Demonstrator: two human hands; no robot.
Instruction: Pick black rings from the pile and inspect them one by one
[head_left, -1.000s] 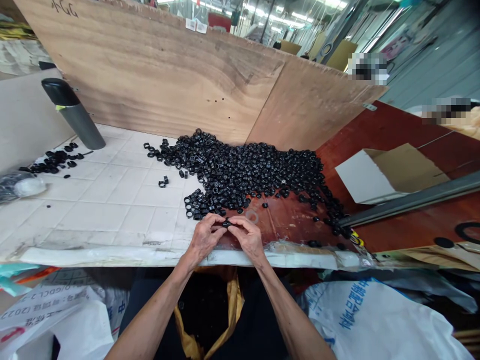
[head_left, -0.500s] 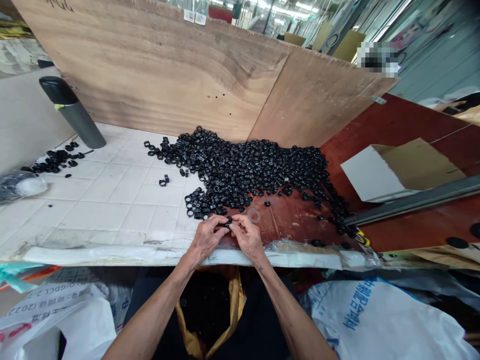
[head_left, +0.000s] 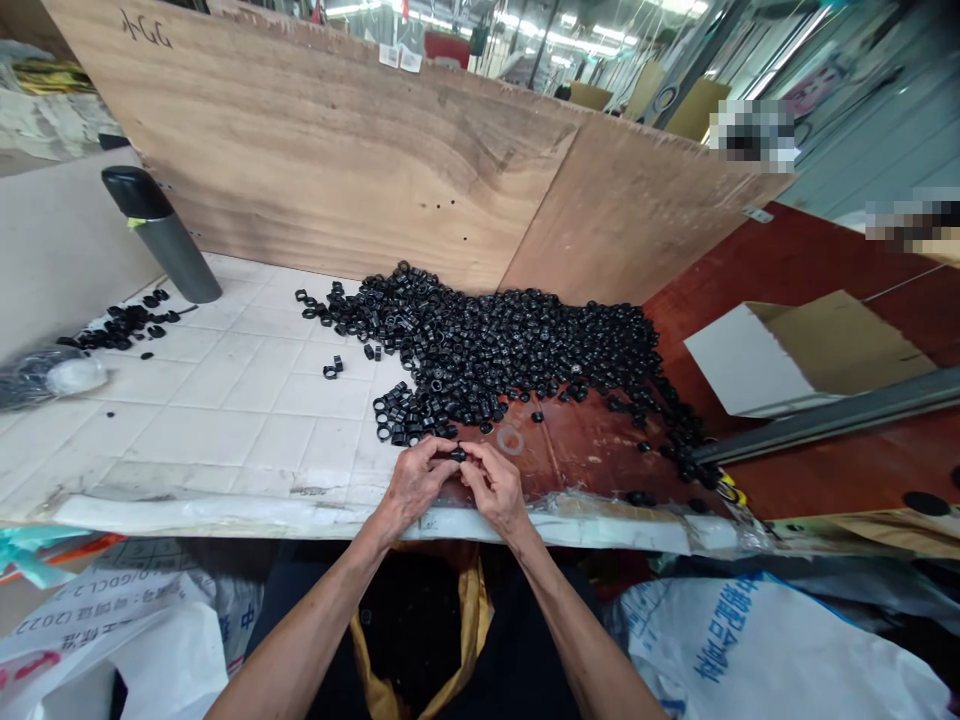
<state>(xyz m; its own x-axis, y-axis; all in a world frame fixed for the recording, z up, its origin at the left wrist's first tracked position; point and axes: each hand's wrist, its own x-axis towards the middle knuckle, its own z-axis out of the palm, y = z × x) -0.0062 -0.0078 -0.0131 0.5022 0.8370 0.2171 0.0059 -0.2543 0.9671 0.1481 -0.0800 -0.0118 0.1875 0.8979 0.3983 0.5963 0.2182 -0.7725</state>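
Close to the table's front edge, a small black plastic part (head_left: 458, 454) is pinched between my two hands; its exact shape is mostly covered by fingers. My left hand (head_left: 416, 482) grips it from the left with thumb and fingertips. From the right, my right hand (head_left: 495, 485) closes its thumb and fingers on the same part. Just beyond them spreads a large pile of small black rings and caps (head_left: 510, 340). A pale ring (head_left: 510, 440) lies on the red-brown surface beside my right hand.
A grey bottle with a black lid (head_left: 176, 250) stands at the back left, near a small heap of black parts (head_left: 124, 325). A wooden board (head_left: 337, 160) walls the back. To the right are an open carton (head_left: 817, 350) and a metal bar (head_left: 825, 415). Below hangs a yellow-edged sack (head_left: 472, 620).
The view has shifted slightly, so the table sits a little lower. Both hands stay together on the small black part, with the fingers slightly rearranged.
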